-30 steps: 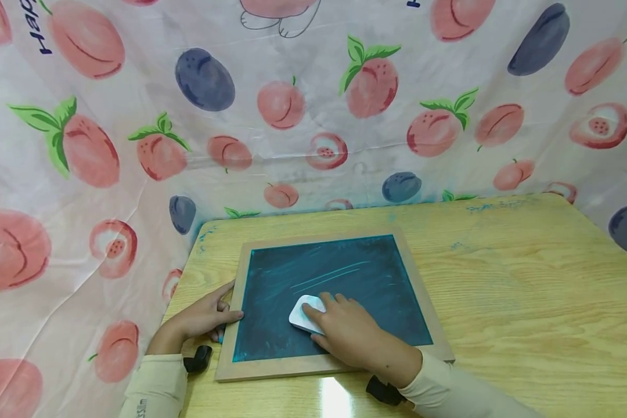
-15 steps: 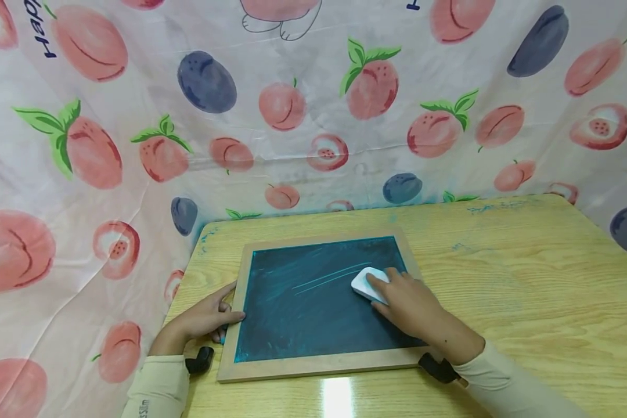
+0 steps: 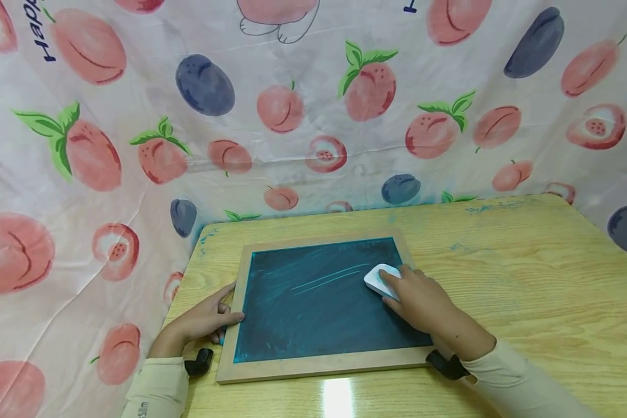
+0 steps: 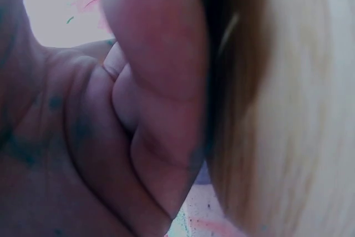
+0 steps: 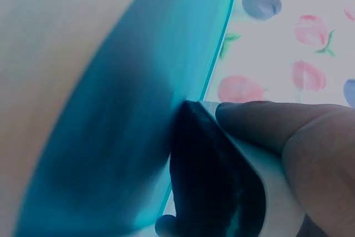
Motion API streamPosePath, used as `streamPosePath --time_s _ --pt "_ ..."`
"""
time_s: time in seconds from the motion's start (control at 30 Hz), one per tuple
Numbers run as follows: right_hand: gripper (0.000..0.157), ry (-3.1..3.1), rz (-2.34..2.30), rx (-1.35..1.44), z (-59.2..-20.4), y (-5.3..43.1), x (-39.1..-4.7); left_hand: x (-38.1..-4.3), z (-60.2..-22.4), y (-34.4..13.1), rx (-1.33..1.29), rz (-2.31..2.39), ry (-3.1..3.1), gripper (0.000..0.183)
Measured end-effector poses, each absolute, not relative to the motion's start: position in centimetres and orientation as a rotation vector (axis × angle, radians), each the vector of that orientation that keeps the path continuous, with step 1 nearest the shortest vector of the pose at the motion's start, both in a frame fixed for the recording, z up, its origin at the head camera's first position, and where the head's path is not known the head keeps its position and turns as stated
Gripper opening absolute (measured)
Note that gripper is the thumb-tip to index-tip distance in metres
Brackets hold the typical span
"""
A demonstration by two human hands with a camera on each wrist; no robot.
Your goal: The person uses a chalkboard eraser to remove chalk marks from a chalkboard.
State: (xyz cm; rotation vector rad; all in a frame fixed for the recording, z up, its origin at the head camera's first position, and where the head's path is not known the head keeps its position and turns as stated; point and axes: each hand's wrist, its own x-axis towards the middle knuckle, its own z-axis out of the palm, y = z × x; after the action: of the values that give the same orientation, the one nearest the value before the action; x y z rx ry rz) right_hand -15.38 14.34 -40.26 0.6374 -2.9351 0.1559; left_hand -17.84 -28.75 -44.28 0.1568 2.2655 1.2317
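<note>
A chalkboard (image 3: 313, 313) with a pale wooden frame lies on the table, bearing pale chalk lines and smears. My right hand (image 3: 423, 299) grips a white chalkboard eraser (image 3: 380, 280) over the board's right part. In the right wrist view the eraser's dark felt face (image 5: 211, 176) meets the board, with the thumb (image 5: 310, 131) along its white back. At the board's left edge my left hand (image 3: 206, 316) holds the frame, thumb on top and index finger along the outer side. Curled fingers (image 4: 161, 81) lie against the wooden edge (image 4: 277, 109) in the left wrist view.
The yellow wood-grain table (image 3: 528, 278) extends right of the board, with blue chalk dust near its back edge. Behind and to the left hangs a fruit-print cloth (image 3: 324, 69). Black wrist cameras (image 3: 198, 362) sit at both sleeves.
My right hand has slid the eraser from the board's lower middle to its right side, slowing in the last half second. The left hand stays at the frame.
</note>
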Motion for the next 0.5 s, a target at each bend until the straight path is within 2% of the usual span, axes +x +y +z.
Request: streamPosePath --time_s 0.5 --pt "0.053 -3.004 0.162 1.031 -39.4 4.9 -12.2 -17.7 -43.8 -28.6 0.133 1.218 2.261 0.093"
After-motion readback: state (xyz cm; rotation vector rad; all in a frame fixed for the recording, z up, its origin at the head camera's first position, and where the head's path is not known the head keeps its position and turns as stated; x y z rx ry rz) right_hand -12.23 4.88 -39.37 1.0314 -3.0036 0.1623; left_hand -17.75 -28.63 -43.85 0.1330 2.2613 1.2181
